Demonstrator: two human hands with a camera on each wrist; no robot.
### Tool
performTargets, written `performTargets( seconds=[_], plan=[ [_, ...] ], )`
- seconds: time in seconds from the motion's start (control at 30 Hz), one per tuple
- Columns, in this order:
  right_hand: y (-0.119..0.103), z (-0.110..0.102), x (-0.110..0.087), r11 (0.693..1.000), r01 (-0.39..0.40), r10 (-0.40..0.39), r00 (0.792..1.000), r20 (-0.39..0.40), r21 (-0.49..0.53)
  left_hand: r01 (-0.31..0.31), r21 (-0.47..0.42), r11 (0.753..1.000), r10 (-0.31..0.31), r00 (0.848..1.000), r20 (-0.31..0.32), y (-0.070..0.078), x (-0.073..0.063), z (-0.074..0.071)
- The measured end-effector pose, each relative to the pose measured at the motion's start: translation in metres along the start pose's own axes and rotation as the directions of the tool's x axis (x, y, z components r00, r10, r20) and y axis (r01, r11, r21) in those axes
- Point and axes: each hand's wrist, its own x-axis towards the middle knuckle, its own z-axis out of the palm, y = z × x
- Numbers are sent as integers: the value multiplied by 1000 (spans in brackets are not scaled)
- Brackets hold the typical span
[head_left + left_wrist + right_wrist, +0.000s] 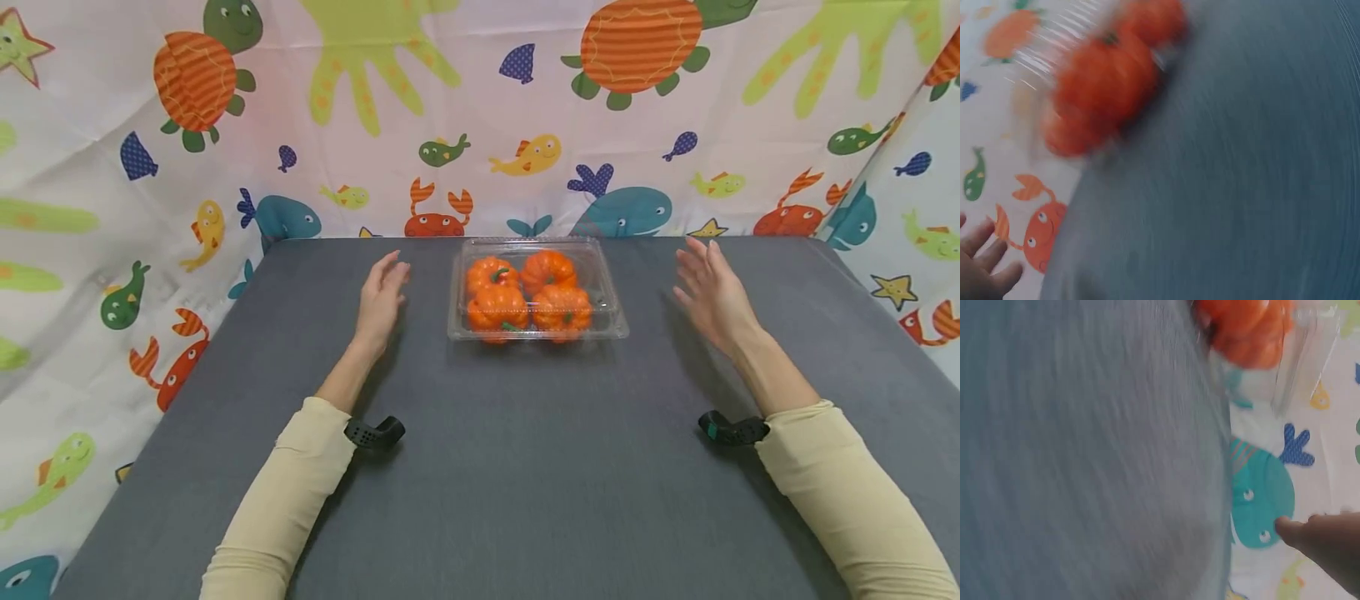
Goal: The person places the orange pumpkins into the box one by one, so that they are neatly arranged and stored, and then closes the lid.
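A clear plastic clamshell box (611, 312) sits near the far edge of the table, its lid appearing closed. Inside it lie several small orange pumpkins (498, 307) with green stems. To the left of the box is my left hand (382, 300), fingers relaxed, touching nothing. My right hand (712, 292) is on the other side, apart from the box, with its fingers spread loosely. Motion blurs the pumpkins (1104, 81) in the left wrist view. The right wrist view catches only part of the box (1297, 356) and part of my right hand (1330, 547).
A grey cloth-covered table (540, 467) spreads out in front of me. Behind it and at both sides hangs a white curtain (480, 100) printed with sea animals. Each wrist wears a black camera band, one at the left sleeve (277, 492) and one at the right sleeve (840, 483).
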Motion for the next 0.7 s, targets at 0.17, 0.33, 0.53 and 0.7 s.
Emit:
performTargets(
  seconds=[0.17, 0.33, 0.53, 0.7],
  plan=[
    [-14, -6, 8, 826, 2, 22, 999, 36, -564, -235, 618, 750, 186, 972, 144, -1, 19, 0],
    [-27, -10, 21, 392, 68, -49, 997, 53, -918, -291, 808, 512, 134, 956, 260, 4, 38, 2],
    [-39, -17, 31, 114, -9, -57, 998, -15, -993, -260, 904, 339, 7, 962, 274, 13, 56, 6],
    [-51, -22, 40, 18, -50, -58, 997, -50, -999, -247, 933, 261, -30, 964, 264, 26, 67, 7]
  ],
)
